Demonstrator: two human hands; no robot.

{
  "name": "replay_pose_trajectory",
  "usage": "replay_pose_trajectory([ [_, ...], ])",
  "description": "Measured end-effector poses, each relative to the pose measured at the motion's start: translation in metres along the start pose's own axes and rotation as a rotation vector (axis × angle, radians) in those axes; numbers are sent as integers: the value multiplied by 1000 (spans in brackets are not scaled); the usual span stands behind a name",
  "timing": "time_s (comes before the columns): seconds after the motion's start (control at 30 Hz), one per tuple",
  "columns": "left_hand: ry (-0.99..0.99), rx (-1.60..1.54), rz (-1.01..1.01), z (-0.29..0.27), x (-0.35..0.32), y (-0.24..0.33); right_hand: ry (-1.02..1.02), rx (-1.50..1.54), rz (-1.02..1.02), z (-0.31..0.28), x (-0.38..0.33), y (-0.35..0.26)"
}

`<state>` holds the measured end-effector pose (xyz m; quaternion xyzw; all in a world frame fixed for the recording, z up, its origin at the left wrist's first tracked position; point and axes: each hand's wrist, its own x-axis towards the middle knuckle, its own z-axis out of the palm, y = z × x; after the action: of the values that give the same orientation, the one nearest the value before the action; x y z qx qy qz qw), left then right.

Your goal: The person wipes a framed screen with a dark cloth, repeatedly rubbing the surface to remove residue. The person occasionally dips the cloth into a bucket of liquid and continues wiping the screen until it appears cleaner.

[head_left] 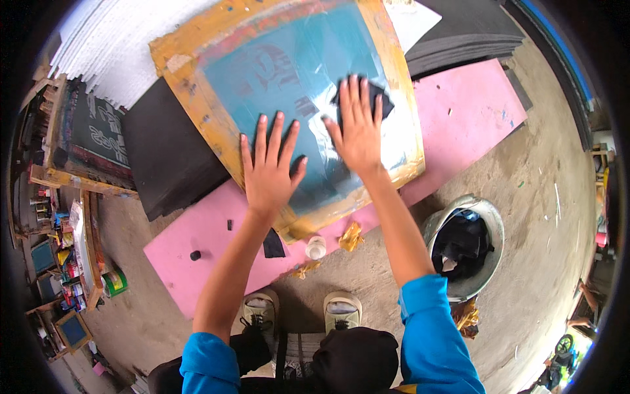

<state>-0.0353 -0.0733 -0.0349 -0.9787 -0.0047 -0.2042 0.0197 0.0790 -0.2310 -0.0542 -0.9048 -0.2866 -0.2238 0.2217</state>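
Observation:
A screen-printing frame (190, 105) with yellowed wooden edges and teal mesh (321, 59) lies tilted before me, a faint design showing in the mesh. My left hand (270, 167) rests on the lower left of the mesh, fingers spread, holding nothing. Farther right and higher up, my right hand (359, 131) lies flat with outstretched fingers over a black cloth (380, 102). The cloth sits between those fingers and the mesh, partly hidden by them. Wet-looking glare covers the mesh around the right hand.
Beneath the frame is a pink board (459, 108), with a small white jar (315, 247) and crumpled golden plastic (351, 236) near its edge. A bucket (493, 223) of dark cloths stands at right. Black sheets (170, 148) and white sheets (125, 46) are stacked at left.

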Motion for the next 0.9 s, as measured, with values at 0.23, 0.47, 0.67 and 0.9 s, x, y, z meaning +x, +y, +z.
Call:
replay_pose_trajectory([
  [0.23,9,9,9,6,-6,-4,-68,72,61,9,-40,-26],
  [0.47,29,-23,43,6,-6,-1,-324,-1,-58,5,-116,-6],
  [0.67,-3,-114,44,6,-5,2,115,-22,163,8,47,-1],
  [0.9,-6,-187,46,5,-7,-3,-220,123,-12,16,-70,-49],
])
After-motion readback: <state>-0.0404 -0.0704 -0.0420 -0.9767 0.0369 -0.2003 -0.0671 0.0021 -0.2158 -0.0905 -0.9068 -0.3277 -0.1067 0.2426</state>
